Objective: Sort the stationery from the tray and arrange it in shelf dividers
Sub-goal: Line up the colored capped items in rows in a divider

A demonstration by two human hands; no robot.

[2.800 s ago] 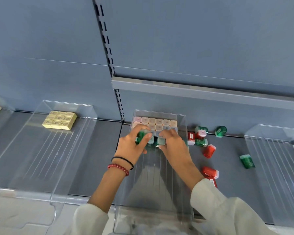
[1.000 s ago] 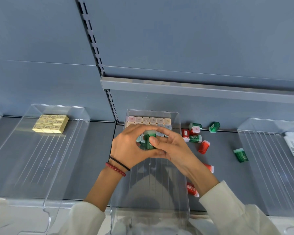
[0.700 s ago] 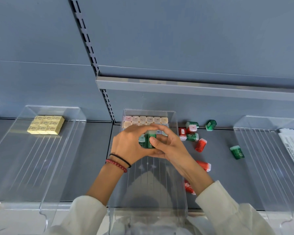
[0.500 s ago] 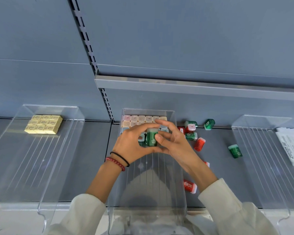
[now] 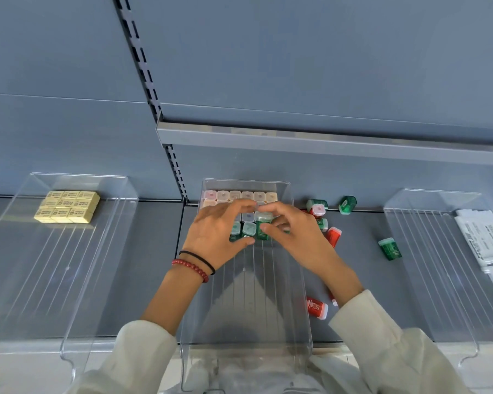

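A clear middle divider [image 5: 300, 280] on the grey shelf holds rows of small capped sharpeners [image 5: 241, 195] packed at its back. A short row of green ones [image 5: 236, 232] stands in front of them. My right hand [image 5: 296, 240] pinches a green sharpener [image 5: 260, 236] at the right end of that row, thumb on its front. My left hand [image 5: 214, 234] arches over the row with relaxed fingers, its thumb touching the front of the green ones. Loose green sharpeners [image 5: 390, 248] and red sharpeners [image 5: 334, 236] lie on the shelf to the right.
A left divider [image 5: 69, 280] holds a block of yellow erasers [image 5: 67, 206] at its back. A right divider [image 5: 439, 251] holds white packets [image 5: 484, 240]. An upper shelf edge [image 5: 325, 143] overhangs the back. Another red sharpener [image 5: 316, 307] lies near my right sleeve.
The green sharpener that both hands held above the divider now stands in the front row. My left fingers have spread away from it.
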